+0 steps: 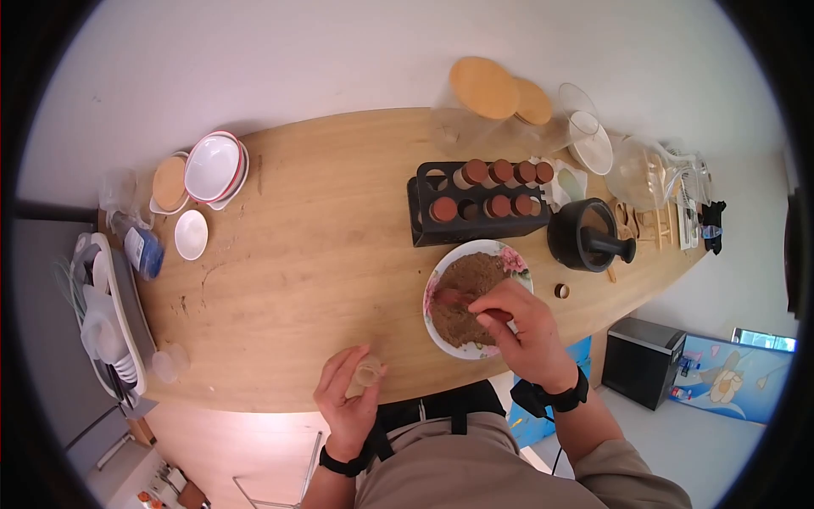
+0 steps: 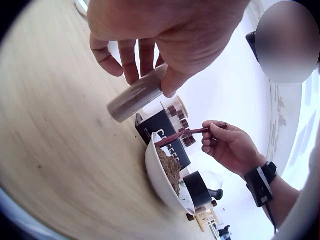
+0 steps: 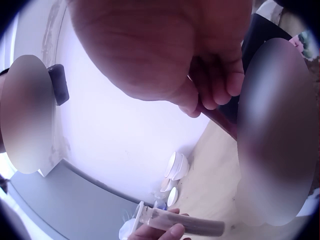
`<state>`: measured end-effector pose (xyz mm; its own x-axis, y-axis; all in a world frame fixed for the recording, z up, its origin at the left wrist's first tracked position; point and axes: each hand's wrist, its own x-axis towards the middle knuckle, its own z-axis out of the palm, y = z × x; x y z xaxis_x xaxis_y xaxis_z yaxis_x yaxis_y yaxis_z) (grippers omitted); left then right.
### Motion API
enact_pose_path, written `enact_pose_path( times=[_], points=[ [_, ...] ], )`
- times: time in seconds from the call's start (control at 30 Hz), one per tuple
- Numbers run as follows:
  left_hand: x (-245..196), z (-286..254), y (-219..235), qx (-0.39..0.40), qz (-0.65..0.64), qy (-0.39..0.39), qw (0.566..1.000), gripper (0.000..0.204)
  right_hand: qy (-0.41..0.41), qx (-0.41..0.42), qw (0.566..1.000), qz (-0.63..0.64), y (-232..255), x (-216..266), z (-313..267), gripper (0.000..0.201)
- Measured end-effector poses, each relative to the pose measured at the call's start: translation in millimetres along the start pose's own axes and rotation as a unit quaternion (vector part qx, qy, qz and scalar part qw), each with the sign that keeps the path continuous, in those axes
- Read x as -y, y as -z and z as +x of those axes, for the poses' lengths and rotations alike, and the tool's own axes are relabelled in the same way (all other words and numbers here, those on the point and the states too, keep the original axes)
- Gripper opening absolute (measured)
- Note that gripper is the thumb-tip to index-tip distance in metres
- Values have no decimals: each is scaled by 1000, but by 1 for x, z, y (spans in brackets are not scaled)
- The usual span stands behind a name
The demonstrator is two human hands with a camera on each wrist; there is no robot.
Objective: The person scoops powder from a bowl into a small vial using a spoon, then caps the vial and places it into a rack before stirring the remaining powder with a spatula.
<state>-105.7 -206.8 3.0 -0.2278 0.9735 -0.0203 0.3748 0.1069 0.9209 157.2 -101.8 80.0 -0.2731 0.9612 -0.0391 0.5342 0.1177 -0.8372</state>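
My left hand (image 1: 348, 392) grips an uncapped glass tube (image 1: 368, 371); brownish powder fills much of the tube (image 2: 134, 98) in the left wrist view. Between the thumb and fingers of my right hand (image 1: 532, 339) is the handle of a reddish-brown spoon (image 1: 454, 297), its head down at the powder. That brown powder (image 1: 462, 327) lies in a white bowl with pink flowers (image 1: 434, 332). Right behind the bowl, a black rack (image 1: 432, 233) holds several tubes with dark red-brown caps. A blurred patch hides the bowl area in the right wrist view.
A black mortar with pestle (image 1: 577, 236) stands right of the rack, with a small cap (image 1: 561, 291) in front. Wood-lidded glass jars (image 1: 483, 87) are at the back. White bowls (image 1: 212, 168) and a blue-filled bag (image 1: 144, 253) sit at the left, beside a dish rack (image 1: 127, 314).
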Motion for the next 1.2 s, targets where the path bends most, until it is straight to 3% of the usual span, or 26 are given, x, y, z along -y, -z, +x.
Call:
enact_pose_path(
  times=[0.1, 0.2, 0.4, 0.47, 0.6, 0.67, 0.77, 0.87, 0.93, 1.0, 1.03, 1.2],
  points=[
    [4, 0, 6, 2, 10, 5, 1000, 41, -9, 33, 999, -18, 6, 1, -14, 21],
    [6, -2, 13, -3, 16, 14, 1000, 40, -50, -10, 998, 22, 15, 12, -25, 23],
    [13, 8, 24, -30, 37, 3, 999, 38, 18, -2, 1000, -14, 8, 10, -40, 23],
    [13, 11, 29, -30, 37, -2, 999, 38, -25, -80, 995, 58, 7, 10, -51, 22],
    [15, 17, 34, -38, 28, -17, 999, 34, -39, -109, 992, 43, 10, 6, -71, 23],
    [13, 17, 34, -32, 20, -26, 999, 31, -41, -204, 974, 88, 9, 7, -80, 22],
    [5, 23, 31, -23, 13, -39, 999, 30, -65, -201, 973, 92, 3, -8, -92, 21],
    [-8, 24, 25, 2, -1, -45, 999, 29, -37, -247, 964, 94, 7, 5, -102, 21],
    [-16, 28, 18, 6, -7, -53, 999, 28, -37, -240, 966, 86, 3, -13, -104, 23],
    [-25, 27, 14, 22, -11, -64, 998, 28, -121, -240, 916, 296, -13, -43, -111, 23],
    [-29, 27, 12, 28, -11, -64, 997, 28, -120, -237, 901, 342, -16, -51, -113, 24],
    [-48, 19, 0, 27, -16, -91, 995, 32, -109, -247, 899, 345, -19, -70, -117, 21]
  ],
)
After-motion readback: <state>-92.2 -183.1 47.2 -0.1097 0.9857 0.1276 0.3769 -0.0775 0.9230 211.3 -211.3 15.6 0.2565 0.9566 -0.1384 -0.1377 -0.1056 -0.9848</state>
